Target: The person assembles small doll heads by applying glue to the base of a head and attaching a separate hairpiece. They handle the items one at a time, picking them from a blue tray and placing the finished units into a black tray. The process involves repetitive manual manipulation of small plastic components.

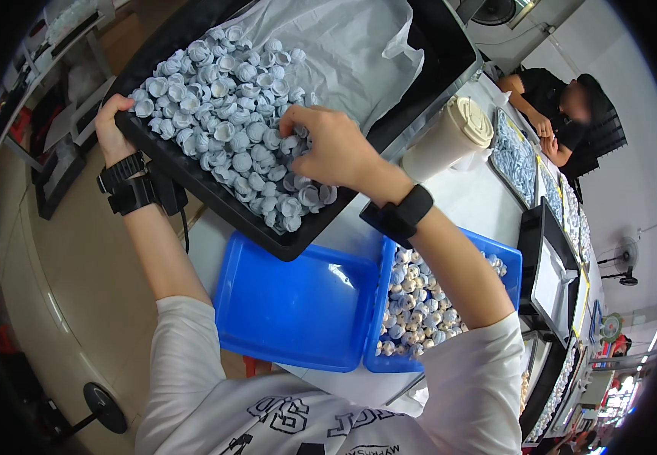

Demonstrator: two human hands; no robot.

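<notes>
A black tray [215, 202] is tilted in front of me, with a heap of small pale blue-grey cup-shaped shells [230, 114] at its near left end. My left hand [113, 127] grips the tray's left corner, fingers over the rim. Among the shells at the heap's right side is my right hand [332, 148]; its thumb and forefinger are curved and apart, touching shells, while its other fingertips are partly hidden. A crumpled white plastic sheet [344, 53] lines the tray's far part.
Below the tray are a bare blue plastic tray [294, 303] and a blue bin [374, 337] of small round cream-and-blue pieces [412, 303]. A white lidded container [446, 140] stands at the right. Beyond it, a person [541, 114] sits by shallow trays of pieces [514, 159].
</notes>
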